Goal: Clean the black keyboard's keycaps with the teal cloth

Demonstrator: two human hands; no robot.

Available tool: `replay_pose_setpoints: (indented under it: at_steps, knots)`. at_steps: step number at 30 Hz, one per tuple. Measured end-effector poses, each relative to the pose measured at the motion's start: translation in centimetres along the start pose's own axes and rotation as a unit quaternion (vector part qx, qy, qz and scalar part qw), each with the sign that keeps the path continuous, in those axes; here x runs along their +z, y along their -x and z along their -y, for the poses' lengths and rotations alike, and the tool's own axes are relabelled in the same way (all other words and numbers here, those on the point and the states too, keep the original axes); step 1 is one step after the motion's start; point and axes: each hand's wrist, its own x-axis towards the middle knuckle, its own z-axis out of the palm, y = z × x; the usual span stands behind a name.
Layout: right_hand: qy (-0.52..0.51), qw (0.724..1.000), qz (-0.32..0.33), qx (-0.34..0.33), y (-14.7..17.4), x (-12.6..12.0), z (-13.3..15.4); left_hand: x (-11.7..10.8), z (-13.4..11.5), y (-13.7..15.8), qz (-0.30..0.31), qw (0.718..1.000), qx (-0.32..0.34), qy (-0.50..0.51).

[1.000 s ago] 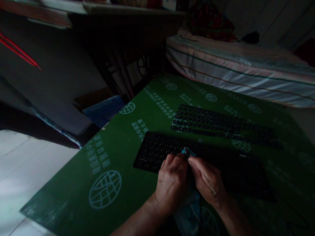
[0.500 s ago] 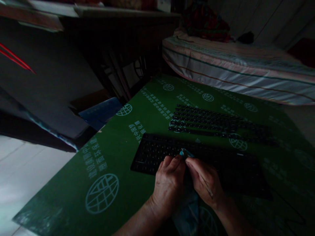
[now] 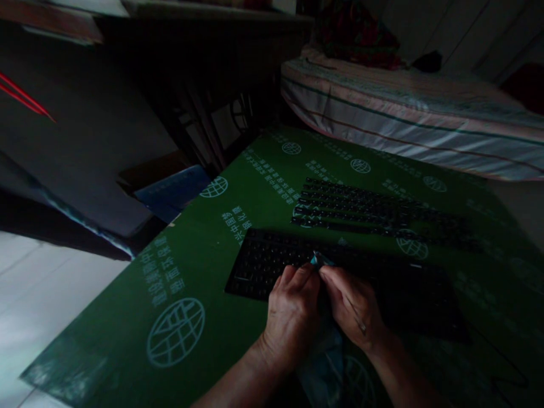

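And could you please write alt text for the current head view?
A person's left hand and right hand hold a blue cloth over a black keyboard base, the right also gripping a slender tool. Loose black keycaps lie in rows beyond on a green globe-printed tabletop.

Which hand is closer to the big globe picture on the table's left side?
The left. The left hand is to the right of the globe picture; the right hand is farther right, on the left hand's other side.
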Motion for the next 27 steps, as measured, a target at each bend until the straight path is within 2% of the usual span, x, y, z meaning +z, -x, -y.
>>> replay_pose_setpoints:
  at_steps: [7, 12, 19, 27]
  knots:
    - [-0.022, 1.000, 0.012, 0.010, 0.2, -0.3, 0.2, 0.0, -0.1, 0.1, -0.004, 1.000, 0.000, 0.006]
    - [-0.022, 1.000, -0.001, 0.003, 0.2, 0.0, 0.0, 0.0, -0.2, 0.0, -0.004, 1.000, -0.003, -0.025]
    - [-0.040, 0.998, 0.041, 0.016, 0.4, -1.3, 0.2, 0.1, -0.2, 0.3, -0.037, 0.999, 0.029, 0.010]
    - [-0.024, 0.994, 0.103, 0.013, 0.1, -2.7, 0.2, 0.5, -0.8, 0.6, -0.013, 0.997, 0.038, 0.061]
